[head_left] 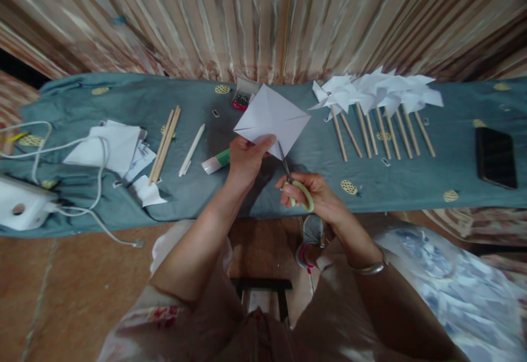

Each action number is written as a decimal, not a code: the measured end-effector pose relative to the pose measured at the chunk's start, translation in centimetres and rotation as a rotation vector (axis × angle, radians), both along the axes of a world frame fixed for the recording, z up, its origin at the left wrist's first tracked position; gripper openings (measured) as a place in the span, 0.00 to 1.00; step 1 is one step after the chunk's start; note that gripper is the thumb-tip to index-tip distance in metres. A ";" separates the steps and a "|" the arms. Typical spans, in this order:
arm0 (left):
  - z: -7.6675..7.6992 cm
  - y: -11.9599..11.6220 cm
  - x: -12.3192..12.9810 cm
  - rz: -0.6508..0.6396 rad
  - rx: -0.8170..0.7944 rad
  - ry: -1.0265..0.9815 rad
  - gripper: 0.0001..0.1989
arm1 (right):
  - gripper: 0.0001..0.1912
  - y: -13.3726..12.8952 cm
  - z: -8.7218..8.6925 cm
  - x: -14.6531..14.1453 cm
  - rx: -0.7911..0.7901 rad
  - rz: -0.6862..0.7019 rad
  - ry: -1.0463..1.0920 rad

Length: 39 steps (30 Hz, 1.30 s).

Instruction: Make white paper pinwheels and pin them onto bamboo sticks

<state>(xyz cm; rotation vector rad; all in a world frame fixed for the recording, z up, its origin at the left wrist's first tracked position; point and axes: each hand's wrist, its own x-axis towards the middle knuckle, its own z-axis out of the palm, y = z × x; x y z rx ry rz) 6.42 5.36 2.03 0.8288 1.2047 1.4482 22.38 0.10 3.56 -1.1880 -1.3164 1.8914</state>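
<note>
A white square of paper [275,110], turned corner-up, is pinched in my left hand [247,159] above the cloth-covered table. Slits run inward from its left and right corners. My right hand [313,193] is closed round the light green handles of a pair of scissors [305,196]. Their blades are at the paper's lower corner, close to my left thumb. Behind the paper sits a small red box of metal pins [241,100]. A green and white tube [216,161] lies by my left wrist, partly hidden by it.
Several paper pinwheels [376,93] on wooden sticks lie at right, with a black phone [496,157] beyond. Leftward are a white pen [192,150], loose sticks [164,145], paper sheets [109,145], and a white box [24,202] with cables. A filled plastic bag [448,279] stands beside my leg.
</note>
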 end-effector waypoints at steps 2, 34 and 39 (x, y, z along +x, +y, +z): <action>0.0 0.0 0.0 0.002 0.007 -0.005 0.10 | 0.28 0.0 0.1 0.0 -0.004 0.004 0.003; 0.1 0.0 0.0 0.017 0.009 -0.021 0.08 | 0.25 0.0 -0.1 -0.3 -0.018 -0.049 0.029; 0.3 -0.1 0.2 0.022 0.020 -0.035 0.09 | 0.24 0.0 -0.2 -0.3 -0.004 -0.050 0.008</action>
